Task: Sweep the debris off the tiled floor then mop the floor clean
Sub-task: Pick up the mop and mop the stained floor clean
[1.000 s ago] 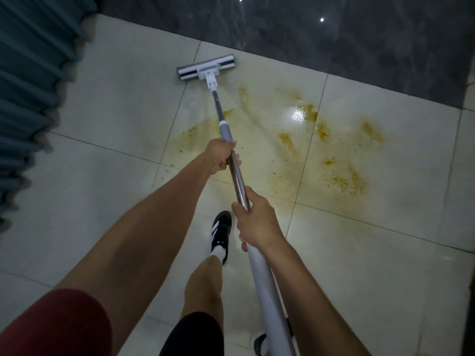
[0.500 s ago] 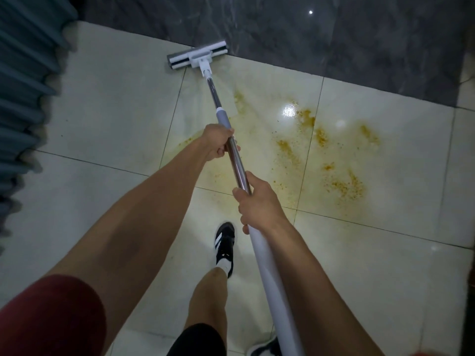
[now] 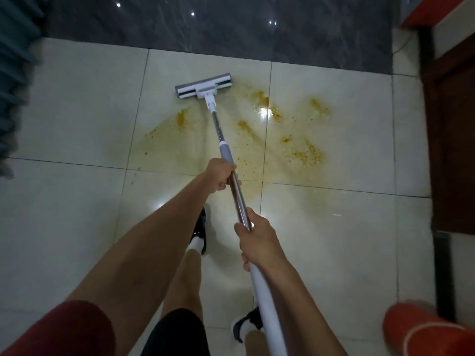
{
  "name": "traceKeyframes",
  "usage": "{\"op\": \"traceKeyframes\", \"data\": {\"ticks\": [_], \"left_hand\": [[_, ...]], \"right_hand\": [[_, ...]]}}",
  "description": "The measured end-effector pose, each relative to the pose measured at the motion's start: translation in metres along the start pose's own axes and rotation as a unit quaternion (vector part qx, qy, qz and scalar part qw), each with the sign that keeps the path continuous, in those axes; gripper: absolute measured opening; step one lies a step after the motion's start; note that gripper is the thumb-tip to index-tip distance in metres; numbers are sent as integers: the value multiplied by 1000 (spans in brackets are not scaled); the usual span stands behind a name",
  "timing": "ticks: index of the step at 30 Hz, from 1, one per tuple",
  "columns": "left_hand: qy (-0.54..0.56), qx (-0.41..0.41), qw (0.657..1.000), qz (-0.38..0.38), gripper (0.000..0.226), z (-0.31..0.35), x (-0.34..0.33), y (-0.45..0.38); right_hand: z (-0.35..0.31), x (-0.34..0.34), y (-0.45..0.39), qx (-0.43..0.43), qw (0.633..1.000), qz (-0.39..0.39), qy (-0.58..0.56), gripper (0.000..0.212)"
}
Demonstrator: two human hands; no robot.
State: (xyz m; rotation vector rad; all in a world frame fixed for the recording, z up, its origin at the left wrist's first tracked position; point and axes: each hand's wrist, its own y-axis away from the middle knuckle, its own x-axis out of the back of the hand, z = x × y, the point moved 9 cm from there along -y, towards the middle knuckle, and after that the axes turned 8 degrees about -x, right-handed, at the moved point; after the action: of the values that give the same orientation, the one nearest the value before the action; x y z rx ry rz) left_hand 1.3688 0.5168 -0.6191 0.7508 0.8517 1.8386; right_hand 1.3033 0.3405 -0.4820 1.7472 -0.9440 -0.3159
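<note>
A flat mop with a white and grey head [image 3: 204, 86] lies on the pale tiled floor [image 3: 77, 104], at the far left edge of a smeared yellow-orange stain [image 3: 295, 147]. Its metal pole [image 3: 239, 199] runs back toward me. My left hand [image 3: 221, 174] grips the pole just below the grey collar. My right hand [image 3: 257, 240] grips it lower down, where the metal meets the white handle. Wet streaks fan out across the stain beside the pole.
A dark marble strip [image 3: 231, 29] borders the tiles at the far side. Grey curtain folds [image 3: 15, 73] hang at the left. A dark wooden piece of furniture [image 3: 452, 137] stands at the right, and an orange object [image 3: 424, 332] sits bottom right. My feet [image 3: 199, 232] are under the pole.
The mop head has been pulled back from the dark strip and to the right, into the stain. The view has shifted, bringing the furniture at the right into sight.
</note>
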Motion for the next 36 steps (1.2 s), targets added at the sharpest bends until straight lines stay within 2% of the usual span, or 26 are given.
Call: {"op": "traceKeyframes", "data": {"ticks": [5,11,19,24,25,28,31,36], "left_hand": [[6,11,1000,-17,22,-41,-49,48],[1,-16,1000,-4,17,-18,-44,34],[-3,-34,999,-7,11,65,8,-43],[-25,-41,999,0,10,143,54,-117],[-33,-41,999,-3,11,157,60,-129],[-54,-45,997,-14,10,184,63,-151],[-64,-46,996,-28,9,175,56,-154],[-68,-25,997,-11,12,150,53,-126]], "right_hand": [[60,25,36,19,1000,0,2,26],[43,29,22,10,1000,0,-19,25],[-69,7,-35,12,1000,14,-18,24],[-166,-8,-90,18,999,22,-28,8],[-182,-10,-104,24,999,32,-17,10],[-209,-8,-126,35,995,79,55,36],[-203,-8,-121,27,993,74,83,55],[-174,-19,-97,15,997,50,58,59]]}}
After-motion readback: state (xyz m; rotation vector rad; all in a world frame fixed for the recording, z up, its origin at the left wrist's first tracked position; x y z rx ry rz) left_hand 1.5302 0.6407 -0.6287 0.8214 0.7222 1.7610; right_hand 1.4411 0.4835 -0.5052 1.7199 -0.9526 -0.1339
